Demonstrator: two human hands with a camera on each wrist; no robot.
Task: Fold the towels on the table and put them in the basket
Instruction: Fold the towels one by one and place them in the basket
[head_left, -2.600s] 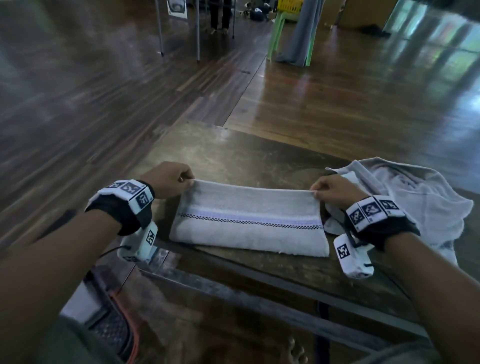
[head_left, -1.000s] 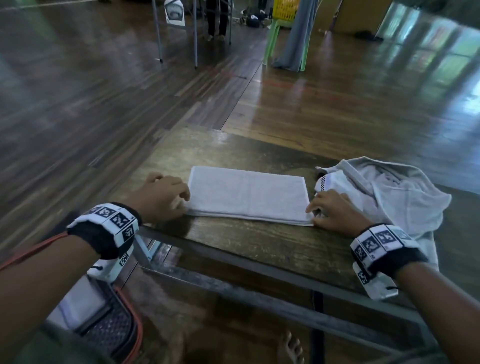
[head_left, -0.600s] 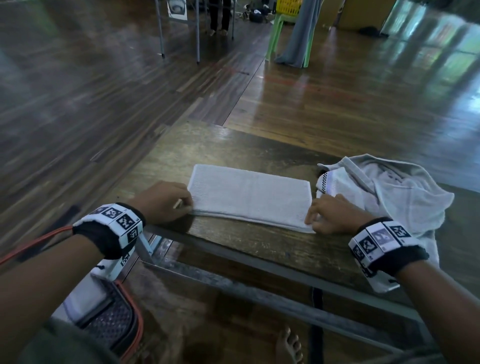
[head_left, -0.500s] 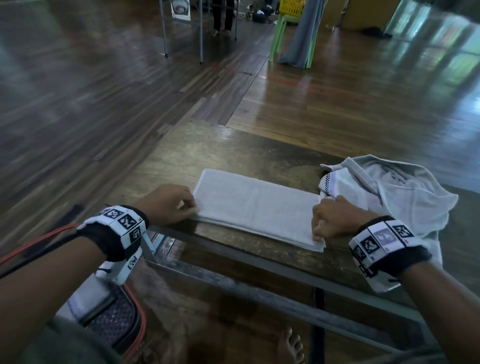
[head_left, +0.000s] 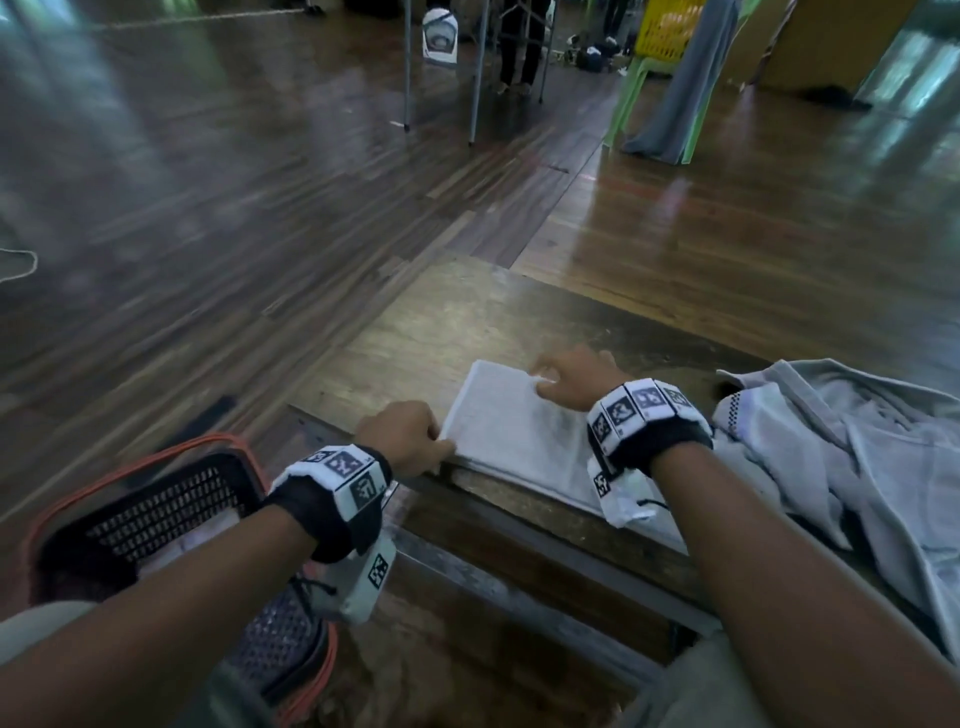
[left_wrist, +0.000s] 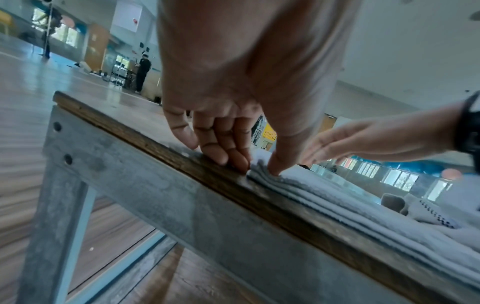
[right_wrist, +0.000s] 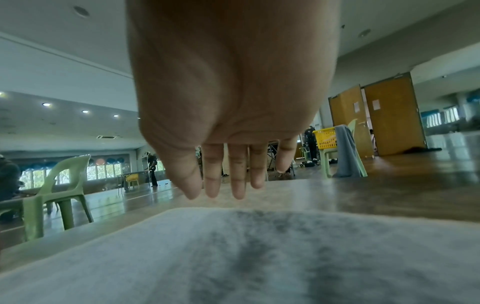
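At the table's (head_left: 415, 332) near edge, I have the folded towel (head_left: 519, 441) lying partly over the lip, above the basket (head_left: 156, 509) on the floor. My worry: the stacked layers could slide apart or spill off as I lift, since only one corner is gripped. My left hand (head_left: 402, 439) pinches that near corner, thumb on top, fingers (left_wrist: 223, 152) curled against the edge. My right hand (head_left: 571, 379) reaches over the far side with fingers (right_wrist: 237, 176) straight and close together; whether they touch the cloth I cannot tell
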